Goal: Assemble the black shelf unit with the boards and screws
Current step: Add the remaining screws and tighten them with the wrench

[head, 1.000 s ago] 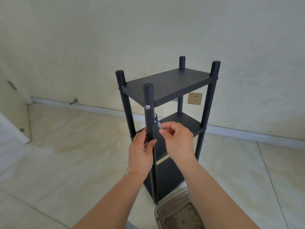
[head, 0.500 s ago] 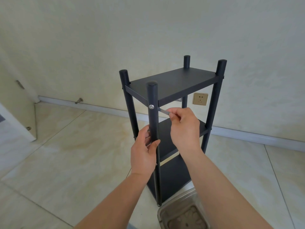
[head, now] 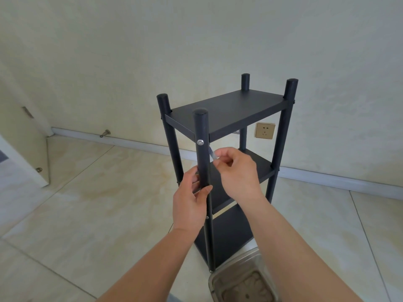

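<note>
The black shelf unit (head: 229,110) stands upright on the tiled floor, with three boards between four round posts. A silver screw head (head: 200,142) shows on the near front post (head: 201,131), just under the top board. My left hand (head: 192,201) grips this post around its middle. My right hand (head: 237,168) pinches a small silver hex key (head: 211,152), whose tip points up toward the screw from the right side of the post.
A metal tray (head: 220,277) lies on the floor at the shelf's foot, lower right. A wall socket (head: 265,131) sits behind the shelf. A door edge (head: 32,153) and a door stop (head: 105,133) are at the left. Open tiled floor spreads left and right.
My right hand rose with the hex key from the middle-board level toward the top screw, then dipped slightly. The view shifted a little. My left hand kept its grip on the post.
</note>
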